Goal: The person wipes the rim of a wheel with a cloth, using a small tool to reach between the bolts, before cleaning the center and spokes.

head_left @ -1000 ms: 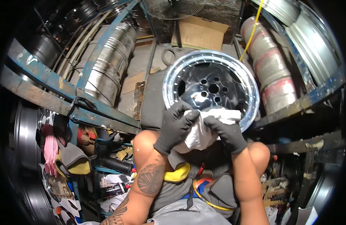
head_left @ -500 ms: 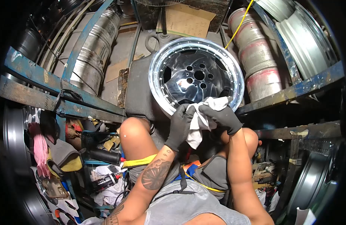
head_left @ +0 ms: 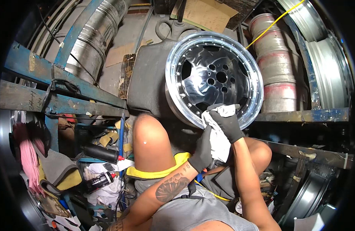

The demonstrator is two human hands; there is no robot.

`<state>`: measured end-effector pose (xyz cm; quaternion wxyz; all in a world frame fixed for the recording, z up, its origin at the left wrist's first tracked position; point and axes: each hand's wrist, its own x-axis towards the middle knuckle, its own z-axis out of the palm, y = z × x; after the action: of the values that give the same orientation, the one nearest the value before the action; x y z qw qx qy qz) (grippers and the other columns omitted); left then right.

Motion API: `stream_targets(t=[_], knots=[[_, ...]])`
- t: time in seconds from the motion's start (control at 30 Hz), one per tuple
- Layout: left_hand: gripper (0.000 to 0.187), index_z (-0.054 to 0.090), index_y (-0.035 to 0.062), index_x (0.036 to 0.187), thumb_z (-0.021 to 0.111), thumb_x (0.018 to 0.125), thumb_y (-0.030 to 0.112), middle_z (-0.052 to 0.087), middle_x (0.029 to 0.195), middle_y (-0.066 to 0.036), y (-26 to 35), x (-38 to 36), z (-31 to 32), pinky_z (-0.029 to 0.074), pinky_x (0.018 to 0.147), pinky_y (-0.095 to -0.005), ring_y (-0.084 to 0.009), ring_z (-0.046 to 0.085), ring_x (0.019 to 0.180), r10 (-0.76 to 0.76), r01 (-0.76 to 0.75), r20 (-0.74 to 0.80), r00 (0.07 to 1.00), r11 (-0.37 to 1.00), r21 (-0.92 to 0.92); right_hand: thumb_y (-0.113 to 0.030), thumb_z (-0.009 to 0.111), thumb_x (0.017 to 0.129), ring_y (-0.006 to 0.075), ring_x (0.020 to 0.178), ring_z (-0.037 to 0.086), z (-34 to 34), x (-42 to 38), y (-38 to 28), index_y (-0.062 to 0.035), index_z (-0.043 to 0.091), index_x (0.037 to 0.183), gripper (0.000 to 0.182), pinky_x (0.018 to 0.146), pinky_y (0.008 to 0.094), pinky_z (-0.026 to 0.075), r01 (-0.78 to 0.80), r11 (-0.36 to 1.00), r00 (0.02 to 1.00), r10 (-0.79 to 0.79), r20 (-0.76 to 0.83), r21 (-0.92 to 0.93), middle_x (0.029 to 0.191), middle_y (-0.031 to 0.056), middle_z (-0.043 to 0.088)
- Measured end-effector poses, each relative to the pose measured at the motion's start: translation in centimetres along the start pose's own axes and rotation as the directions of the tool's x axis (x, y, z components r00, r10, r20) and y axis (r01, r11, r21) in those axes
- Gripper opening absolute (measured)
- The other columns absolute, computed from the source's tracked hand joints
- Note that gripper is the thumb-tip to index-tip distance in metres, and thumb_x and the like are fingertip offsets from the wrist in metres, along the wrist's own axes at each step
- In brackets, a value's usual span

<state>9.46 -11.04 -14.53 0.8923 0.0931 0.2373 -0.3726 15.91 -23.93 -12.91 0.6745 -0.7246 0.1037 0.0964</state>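
A polished car wheel rim (head_left: 198, 73) with a shiny lip, small bolts around it and a dark mirror-like face leans in front of me. My right hand (head_left: 228, 125), in a dark glove, is closed on a white cloth (head_left: 220, 146) at the lower edge of the wheel. Part of the cloth is bunched over its fingers, against the inner side of the lip. Just below and to the left, my gloved left hand (head_left: 203, 152) is closed around the cloth's hanging part. Its fingertips are partly hidden by the fabric.
A dark padded block (head_left: 146, 82) stands left of the wheel. Blue metal racks (head_left: 85, 94) flank both sides, with stacked rims (head_left: 279, 61) on the right. Bottles (head_left: 100, 181), rags and pink gloves (head_left: 25, 154) crowd the lower left. A yellow cable (head_left: 275, 23) runs behind the wheel.
My left hand has moved down from the wheel's lip, along the cloth. The right hand stays at the wheel's lower edge with the cloth. The whole view has shifted, placing the wheel further right.
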Motion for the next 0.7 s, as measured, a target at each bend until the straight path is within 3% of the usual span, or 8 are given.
stream_targets(t=[0.07, 0.1, 0.17, 0.27, 0.33, 0.43, 0.6, 0.7], knots=[[0.035, 0.063, 0.0132, 0.113, 0.042, 0.111, 0.041, 0.068, 0.088, 0.000, 0.0, 0.5, -0.8, 0.058, 0.064, -0.0266, -0.0122, 0.069, 0.072, -0.023, 0.053, 0.143, 0.990, 0.976, -0.210, -0.012, 0.073, 0.090, 0.0123, 0.088, 0.069, 0.2, 0.2, -1.1, -0.0005, 0.073, 0.105, 0.019, 0.080, 0.0293, 0.055, 0.073, 0.981, 0.996, -0.062, 0.069, -0.181, 0.097, 0.0057, 0.073], [0.035, 0.063, 0.0141, 0.112, 0.042, 0.111, 0.041, 0.067, 0.087, 0.000, -0.4, 0.6, -1.0, 0.058, 0.063, -0.0268, -0.0120, 0.068, 0.071, 0.015, 0.006, 0.102, 0.995, 0.980, -0.201, -0.013, 0.074, 0.086, 0.0125, 0.084, 0.067, 0.0, 0.4, -1.9, -0.0004, 0.072, 0.101, 0.020, 0.079, 0.0304, 0.054, 0.149, 0.924, 0.987, -0.117, 0.109, -0.352, 0.092, 0.0068, 0.072], [0.033, 0.063, 0.0159, 0.110, 0.042, 0.111, 0.042, 0.066, 0.084, 0.002, 0.7, -0.8, 2.1, 0.057, 0.062, -0.0271, -0.0117, 0.067, 0.070, 0.088, -0.083, 0.019, 0.996, 0.981, -0.177, -0.012, 0.072, 0.086, 0.0122, 0.082, 0.066, 0.3, 0.8, -1.9, -0.0004, 0.071, 0.099, 0.017, 0.078, 0.0303, 0.053, 0.132, 0.922, 0.991, -0.112, 0.075, -0.364, 0.090, 0.0069, 0.071], [0.033, 0.062, 0.0163, 0.109, 0.042, 0.110, 0.042, 0.064, 0.084, 0.003, 1.2, 0.0, 1.6, 0.057, 0.064, -0.0260, -0.0102, 0.066, 0.072, 0.093, -0.019, 0.202, 0.975, 0.940, -0.340, -0.006, 0.069, 0.088, 0.0142, 0.086, 0.063, 0.5, 1.6, -0.8, 0.0002, 0.067, 0.097, 0.012, 0.078, 0.0308, 0.051, 0.165, 0.936, 0.986, -0.149, 0.073, -0.310, 0.091, 0.0051, 0.065], [0.032, 0.062, 0.0162, 0.110, 0.042, 0.110, 0.041, 0.064, 0.084, 0.004, 0.9, 0.3, 0.9, 0.056, 0.065, -0.0255, -0.0095, 0.065, 0.073, 0.099, -0.020, 0.202, 0.974, 0.933, -0.359, -0.005, 0.067, 0.088, 0.0166, 0.090, 0.064, 0.7, 2.2, -0.4, 0.0007, 0.067, 0.099, 0.012, 0.080, 0.0327, 0.051, 0.190, 0.919, 0.982, -0.175, 0.075, -0.344, 0.096, 0.0078, 0.065], [0.030, 0.061, 0.0159, 0.110, 0.043, 0.110, 0.040, 0.064, 0.086, 0.004, 0.3, 0.4, 0.2, 0.056, 0.064, -0.0258, -0.0097, 0.065, 0.073, 0.136, -0.025, 0.244, 0.960, 0.911, -0.412, -0.008, 0.069, 0.091, 0.0208, 0.098, 0.065, 0.0, 2.4, 0.1, 0.0009, 0.068, 0.103, 0.015, 0.084, 0.0355, 0.052, 0.121, 0.938, 0.979, -0.059, 0.196, -0.324, 0.108, 0.0129, 0.065], [0.031, 0.061, 0.0154, 0.112, 0.043, 0.110, 0.041, 0.064, 0.091, 0.001, 1.2, -0.4, 1.0, 0.056, 0.069, -0.0272, -0.0105, 0.064, 0.078, 0.096, -0.069, 0.096, 0.991, 0.964, -0.255, -0.011, 0.078, 0.090, 0.0133, 0.089, 0.065, 0.3, 2.6, -0.9, -0.0004, 0.068, 0.102, 0.019, 0.080, 0.0305, 0.053, -0.144, 0.969, 0.978, 0.171, 0.120, -0.202, 0.098, 0.0056, 0.070], [0.030, 0.060, 0.0129, 0.117, 0.045, 0.109, 0.038, 0.064, 0.096, -0.002, 0.8, -0.2, 1.1, 0.056, 0.076, -0.0288, -0.0127, 0.065, 0.085, 0.145, -0.110, 0.082, 0.986, 0.935, -0.338, -0.010, 0.081, 0.088, 0.0096, 0.085, 0.065, 1.1, 2.6, -0.6, -0.0014, 0.067, 0.099, 0.019, 0.077, 0.0276, 0.053, -0.051, 0.975, 0.991, 0.076, 0.108, -0.216, 0.092, 0.0021, 0.070]])
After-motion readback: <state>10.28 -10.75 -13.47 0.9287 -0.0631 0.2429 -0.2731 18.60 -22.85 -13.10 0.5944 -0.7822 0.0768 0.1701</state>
